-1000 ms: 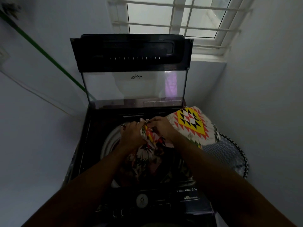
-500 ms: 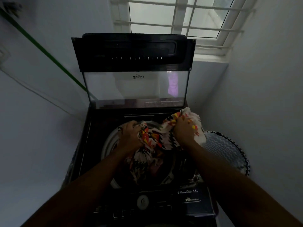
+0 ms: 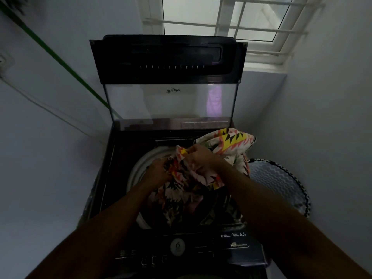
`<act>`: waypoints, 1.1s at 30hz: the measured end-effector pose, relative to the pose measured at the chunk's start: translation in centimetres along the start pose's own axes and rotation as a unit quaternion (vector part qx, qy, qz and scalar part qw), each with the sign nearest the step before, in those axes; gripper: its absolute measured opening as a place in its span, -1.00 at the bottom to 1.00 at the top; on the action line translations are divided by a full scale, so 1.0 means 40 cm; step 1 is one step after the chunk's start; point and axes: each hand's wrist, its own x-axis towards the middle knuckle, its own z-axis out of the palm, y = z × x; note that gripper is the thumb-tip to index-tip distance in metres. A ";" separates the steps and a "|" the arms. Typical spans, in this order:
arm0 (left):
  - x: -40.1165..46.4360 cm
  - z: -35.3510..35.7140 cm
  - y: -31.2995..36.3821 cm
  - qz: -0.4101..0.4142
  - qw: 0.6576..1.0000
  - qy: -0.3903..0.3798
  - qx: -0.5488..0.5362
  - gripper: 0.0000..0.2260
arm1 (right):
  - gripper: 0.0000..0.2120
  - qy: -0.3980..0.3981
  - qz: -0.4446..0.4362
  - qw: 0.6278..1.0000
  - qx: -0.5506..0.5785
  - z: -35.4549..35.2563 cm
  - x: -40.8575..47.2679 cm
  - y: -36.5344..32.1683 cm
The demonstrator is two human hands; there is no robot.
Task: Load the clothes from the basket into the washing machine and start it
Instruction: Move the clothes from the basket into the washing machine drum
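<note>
Buttons and a round dial point(image 3: 177, 246) sit on the control panel point(image 3: 237, 241) at the near edge of the washing machine point(image 3: 104, 178), which is a dark top-loader. Just beyond the panel is the round drum opening point(image 3: 138, 168) with a pale rim, and clothes already lie inside it. Two bare forearms reach from the near side over the panel and toward the drum. The left hand point(image 3: 159, 171) is over the left part of the opening, and its fingers are curled into the patterned cloth point(image 3: 189, 174), grasping it. The right hand point(image 3: 202, 156) is a little farther and more to the right, and its fingers are also clenched round a fold of the same cloth. This cloth is white with black, yellow and coral zigzag shapes. Its lower part hangs down into the drum, while its upper part bunches over the far right corner of the machine top. To the right of the machine, near the wall, stands the basket point(image 3: 281, 182), with a grey wavy pattern and a black and white rim. Farther away the lid point(image 3: 169, 87) stands upright, with a glass panel and a dark band on top. Behind it is a window point(image 3: 227, 19) with white bars
</note>
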 end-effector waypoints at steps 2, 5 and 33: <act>-0.013 0.003 -0.019 -0.014 1.000 0.002 0.010 -0.73 | -0.67 0.172 -0.037 0.973 -0.151 0.008 0.010 0.044; -0.015 0.008 -0.036 -0.029 0.999 0.021 0.028 -0.65 | -0.45 0.343 0.034 0.881 -0.324 -0.002 0.018 0.105; 0.098 0.076 -0.107 -0.066 0.995 -0.041 0.068 -0.59 | 0.09 -0.108 -0.001 0.928 -0.358 0.184 0.151 0.085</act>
